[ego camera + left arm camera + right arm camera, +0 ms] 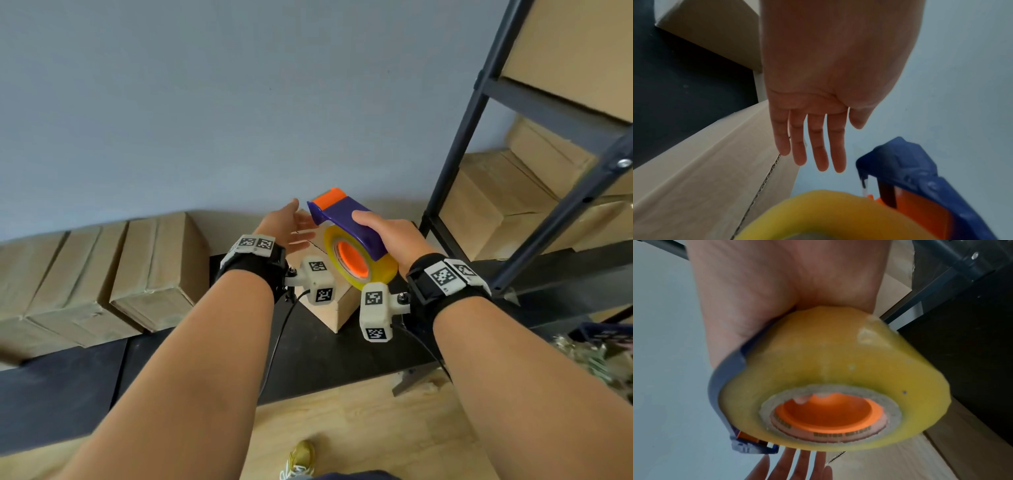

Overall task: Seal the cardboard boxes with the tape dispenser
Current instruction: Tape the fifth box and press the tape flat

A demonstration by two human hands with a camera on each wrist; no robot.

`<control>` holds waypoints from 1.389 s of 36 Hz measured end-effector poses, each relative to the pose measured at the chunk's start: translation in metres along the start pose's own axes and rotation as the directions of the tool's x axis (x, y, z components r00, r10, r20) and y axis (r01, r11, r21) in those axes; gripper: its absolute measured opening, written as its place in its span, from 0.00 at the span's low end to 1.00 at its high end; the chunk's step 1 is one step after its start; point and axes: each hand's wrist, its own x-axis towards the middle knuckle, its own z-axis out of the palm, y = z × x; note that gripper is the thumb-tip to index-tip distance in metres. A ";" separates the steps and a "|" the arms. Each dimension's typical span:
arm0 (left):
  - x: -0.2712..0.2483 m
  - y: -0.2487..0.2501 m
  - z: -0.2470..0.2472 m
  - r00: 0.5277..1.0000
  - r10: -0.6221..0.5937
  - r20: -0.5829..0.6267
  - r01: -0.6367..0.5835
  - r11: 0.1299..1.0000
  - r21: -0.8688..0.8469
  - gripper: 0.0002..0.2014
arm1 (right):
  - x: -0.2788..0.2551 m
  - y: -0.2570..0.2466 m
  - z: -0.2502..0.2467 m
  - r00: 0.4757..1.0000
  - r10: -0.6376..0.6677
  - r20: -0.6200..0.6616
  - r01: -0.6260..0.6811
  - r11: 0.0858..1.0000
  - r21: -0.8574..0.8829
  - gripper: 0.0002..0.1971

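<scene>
Purple plastic with an orange nose and a yellow tape roll, the tape dispenser (346, 233) sits clasped in the right hand (387, 233), fingers wrapped over its body, and is held in the air above the cardboard box (329, 308) on the dark mat (191, 370). Its long axis runs away from the person toward the wall, the cutter end leading. The left hand (291, 226) is spread, holding nothing, fingers straight, just beside the dispenser's nose and nearer the box top, whose centre seam shows in the left wrist view. The box lies directly below and slightly behind the dispenser. More boxes (102, 270) line the wall at left, well apart; the metal shelving (455, 164) stands to the right.
</scene>
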 end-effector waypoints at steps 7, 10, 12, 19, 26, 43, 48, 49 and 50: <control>-0.001 0.003 -0.016 0.999 0.009 0.051 -0.007 0.999 -0.036 0.18 | -0.005 -0.005 0.008 0.999 0.006 0.045 -0.006 1.000 0.001 0.21; -0.002 0.002 -0.020 0.997 0.006 0.079 -0.003 0.999 -0.040 0.16 | -0.005 -0.005 0.011 0.998 0.009 0.062 -0.008 1.000 -0.011 0.22; -0.002 0.001 -0.021 0.997 0.020 0.081 -0.015 0.998 -0.065 0.10 | -0.004 -0.005 0.012 0.998 0.010 0.067 -0.008 0.999 -0.032 0.23; 0.002 -0.001 -0.024 0.999 0.046 0.028 -0.046 0.999 -0.004 0.06 | -0.001 -0.002 0.018 0.998 0.016 0.069 -0.010 0.996 -0.091 0.25; 0.015 0.005 -0.029 0.994 0.105 -0.030 -0.102 0.989 0.109 0.06 | 0.005 -0.006 0.027 0.998 0.027 0.056 -0.018 0.988 -0.151 0.22; 0.058 0.034 -0.056 0.944 0.175 -0.281 -0.135 0.978 0.156 0.12 | 0.022 -0.019 0.018 0.999 0.032 0.019 -0.026 0.963 -0.269 0.21; 0.077 0.040 -0.060 0.949 0.130 -0.287 -0.115 0.991 0.068 0.14 | 0.035 -0.020 0.023 1.000 0.011 -0.019 -0.017 0.928 -0.371 0.23; 0.076 0.040 -0.058 0.953 0.128 -0.273 -0.112 0.991 0.076 0.13 | 0.038 -0.021 0.025 1.000 0.013 -0.026 -0.022 0.921 -0.390 0.23; 0.085 0.038 -0.059 0.952 0.142 -0.272 -0.120 0.988 0.096 0.13 | 0.042 -0.022 0.027 0.999 0.017 -0.033 -0.029 0.916 -0.400 0.24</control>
